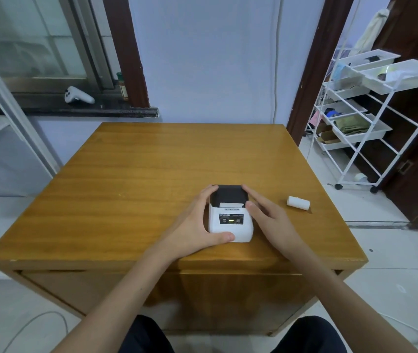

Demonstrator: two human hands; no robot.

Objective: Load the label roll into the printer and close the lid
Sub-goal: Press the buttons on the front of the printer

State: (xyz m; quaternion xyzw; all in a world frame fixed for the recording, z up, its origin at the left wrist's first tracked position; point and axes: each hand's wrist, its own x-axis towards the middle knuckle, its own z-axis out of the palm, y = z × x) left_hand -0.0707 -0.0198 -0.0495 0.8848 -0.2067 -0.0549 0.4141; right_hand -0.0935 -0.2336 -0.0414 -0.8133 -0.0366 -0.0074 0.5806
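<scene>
Bare table (pixel 152 161) around label roll (pixel 298 202).

Your left hand (pixel 195 225) and right hand (pixel 270 220) are bare: no gloves, rings, watch or bands show on either one. Your forearms are uncovered too, with no sleeve reaching into view anywhere along them, up to the bottom edge of the picture. At the bottom, between your arms, your legs are covered in dark clothing (pixel 146 337), plain, with no visible pattern or marking.
</scene>
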